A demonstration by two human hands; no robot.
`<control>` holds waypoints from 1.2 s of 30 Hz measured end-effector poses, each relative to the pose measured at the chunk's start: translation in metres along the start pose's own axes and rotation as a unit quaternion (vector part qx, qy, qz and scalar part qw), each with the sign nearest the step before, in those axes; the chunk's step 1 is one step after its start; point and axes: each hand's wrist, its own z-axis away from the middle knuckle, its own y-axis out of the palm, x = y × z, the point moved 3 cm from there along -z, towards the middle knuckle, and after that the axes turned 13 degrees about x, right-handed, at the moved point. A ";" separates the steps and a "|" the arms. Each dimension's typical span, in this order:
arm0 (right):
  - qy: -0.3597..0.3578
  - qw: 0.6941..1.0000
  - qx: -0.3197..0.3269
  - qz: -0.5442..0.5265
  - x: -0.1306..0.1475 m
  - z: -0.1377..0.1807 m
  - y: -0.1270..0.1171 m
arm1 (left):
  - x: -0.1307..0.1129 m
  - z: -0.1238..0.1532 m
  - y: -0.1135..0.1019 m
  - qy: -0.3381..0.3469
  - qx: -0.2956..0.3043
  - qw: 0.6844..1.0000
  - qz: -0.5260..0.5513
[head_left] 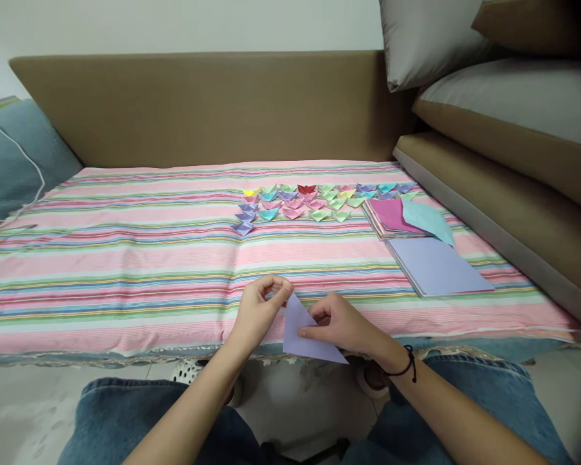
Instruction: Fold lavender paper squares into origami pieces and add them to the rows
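A lavender sheet of paper, folded into a triangle, is held between my two hands over the front edge of the striped cloth. My left hand pinches its top corner between thumb and fingers. On the sloping right side, my right hand grips the paper, its thumb lying across the face and the fingers curled behind. Beyond the hands, several small folded paper boats in many colours sit in rows. To their right lies a stack of lavender paper, with a pile of magenta and pale blue sheets behind it.
A pink striped cloth covers the seat. Along the back runs a brown backrest. Grey and brown cushions are piled at the right. A white cable trails over a blue cushion at the left.
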 end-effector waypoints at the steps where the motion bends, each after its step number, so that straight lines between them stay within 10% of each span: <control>1: 0.000 1.000 -0.001 0.003 0.000 0.000 0.001 | -0.001 0.000 -0.001 0.002 -0.002 1.000 -0.001; 17: -0.061 0.946 -0.157 -0.279 0.000 0.001 -0.028 | 0.009 -0.003 0.009 0.006 0.028 0.988 0.150; 28: -0.096 0.929 -0.146 -0.327 0.004 -0.002 -0.017 | -0.001 0.003 0.011 0.000 -0.020 0.996 -0.086; 36: -0.090 0.931 -0.188 -0.298 0.005 -0.003 -0.016 | 0.000 0.002 0.020 -0.030 0.011 0.997 -0.070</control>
